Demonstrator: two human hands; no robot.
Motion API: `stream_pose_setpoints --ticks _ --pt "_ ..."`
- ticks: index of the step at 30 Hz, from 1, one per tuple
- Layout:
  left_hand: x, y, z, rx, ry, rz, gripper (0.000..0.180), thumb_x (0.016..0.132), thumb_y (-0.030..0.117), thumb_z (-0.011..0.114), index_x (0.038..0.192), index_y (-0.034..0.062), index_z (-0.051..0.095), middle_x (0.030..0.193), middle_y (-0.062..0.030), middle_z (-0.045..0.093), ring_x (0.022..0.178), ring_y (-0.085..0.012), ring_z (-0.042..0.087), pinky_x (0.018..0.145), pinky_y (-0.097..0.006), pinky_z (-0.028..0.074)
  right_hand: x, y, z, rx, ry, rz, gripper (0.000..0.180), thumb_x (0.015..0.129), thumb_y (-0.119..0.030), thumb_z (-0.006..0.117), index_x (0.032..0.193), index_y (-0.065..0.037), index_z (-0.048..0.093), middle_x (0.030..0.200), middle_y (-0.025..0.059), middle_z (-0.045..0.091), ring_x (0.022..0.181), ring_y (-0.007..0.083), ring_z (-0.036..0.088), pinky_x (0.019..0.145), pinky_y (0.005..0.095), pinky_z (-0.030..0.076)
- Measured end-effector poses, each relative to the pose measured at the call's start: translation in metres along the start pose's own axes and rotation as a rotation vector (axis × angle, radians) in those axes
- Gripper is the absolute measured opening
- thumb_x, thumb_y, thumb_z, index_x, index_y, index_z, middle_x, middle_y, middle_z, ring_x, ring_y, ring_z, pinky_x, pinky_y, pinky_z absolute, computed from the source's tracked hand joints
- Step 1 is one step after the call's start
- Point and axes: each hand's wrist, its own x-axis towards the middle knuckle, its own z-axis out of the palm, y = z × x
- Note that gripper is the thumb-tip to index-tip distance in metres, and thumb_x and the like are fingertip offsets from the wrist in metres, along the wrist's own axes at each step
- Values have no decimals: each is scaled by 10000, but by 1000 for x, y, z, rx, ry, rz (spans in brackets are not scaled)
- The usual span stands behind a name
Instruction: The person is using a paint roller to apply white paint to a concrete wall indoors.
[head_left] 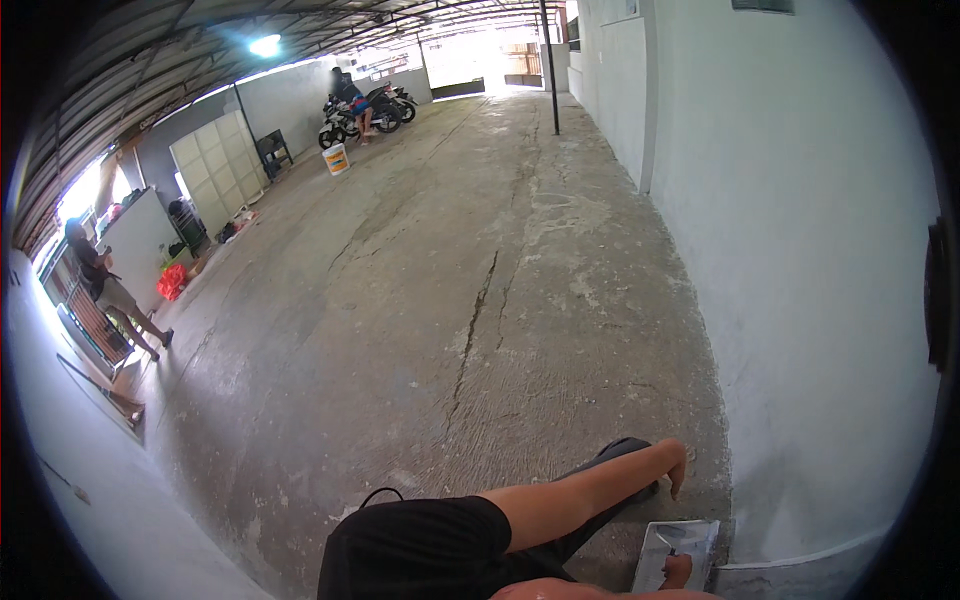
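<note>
My left arm stretches across my bent, dark-trousered knee, and my left hand [677, 470] hangs loosely past it with nothing in it, its fingers drooping. Below it, on the floor beside the right-hand wall, lies a shallow pale tray [708, 540] that looks like a paint tray. My right hand [678, 572] is over this tray, closed around a small tool [665, 544] with a thin pale end. The tool's exact kind is too small to tell. Part of my right arm is cut off by the lower edge.
A pale wall [800, 300] runs along my right. Cracked concrete floor [430, 300] stretches ahead. A white-and-orange bucket [336, 159] stands far off, near motorcycles [385, 112] with a person beside them. Another person [110, 290] stands at the left near a red plastic bag [172, 282].
</note>
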Motion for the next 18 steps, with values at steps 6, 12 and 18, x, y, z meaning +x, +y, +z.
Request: stream_pose_setpoints --ticks 6,12,18 --pt "9 -4 -5 60 118 11 506 918 458 677 1352 198 680 1363 -82 658 1237 -333 623 1015 -518 491 32 23 27 236 -62 -662 467 952 -485 553 1032 -75 760 1046 194 735 1031 376 682 934 506 513" --pt "40 -1 3 80 125 -26 496 911 439 687 1345 198 685 1353 -80 661 1229 -323 628 1015 -513 493 25 50 12 -371 -235 -16 538 975 -525 512 1067 -51 750 1098 187 739 1096 390 668 992 494 496" --pt "48 3 13 106 147 -51 486 899 411 703 1336 199 690 1345 -79 662 1222 -314 633 1017 -511 494 11 50 11 -275 -24 -407 655 974 -610 456 1118 -39 743 1131 202 726 1108 399 655 1003 481 485"
